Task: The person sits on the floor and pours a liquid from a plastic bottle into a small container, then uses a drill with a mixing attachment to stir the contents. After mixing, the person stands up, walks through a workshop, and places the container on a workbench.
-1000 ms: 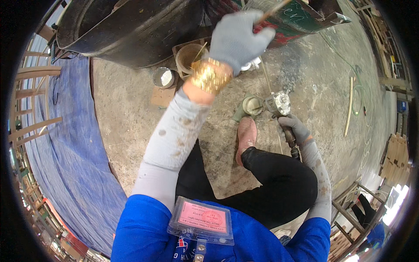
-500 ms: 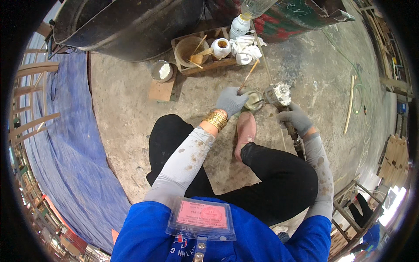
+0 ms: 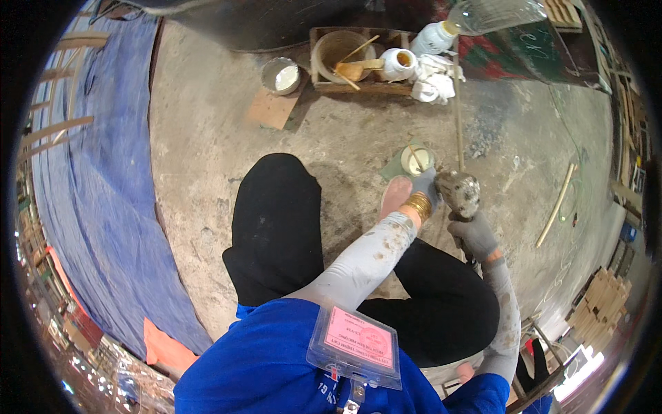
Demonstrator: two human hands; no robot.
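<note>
My right hand [image 3: 476, 234], in a grey glove, is closed around the handle of a hand-held power tool with a round head [image 3: 458, 193], splattered pale. Beside that head is my gloved left hand [image 3: 427, 185], gold bangles at its wrist; its fingers are mostly hidden, and whether they grip the tool I cannot tell. Just beyond the left hand stands a jar of creamy white liquid [image 3: 415, 160] on a greenish sheet [image 3: 393, 168]. A thin wooden-handled stick [image 3: 416, 156] leans in the jar.
A wooden crate [image 3: 331, 87] holds a tub [image 3: 321, 52], a brush [image 3: 349, 71] and a white bottle [image 3: 398, 65]; white rags [image 3: 434, 79] lie alongside. Left of it a bowl of white paste [image 3: 279, 76] stands by brown cardboard [image 3: 271, 110]. Blue tarp [image 3: 124, 172] covers the left floor.
My left hand has let go of the wooden-handled stick, now in the jar, and has moved to the tool's head. The right hand still holds the tool. My view has shifted.
</note>
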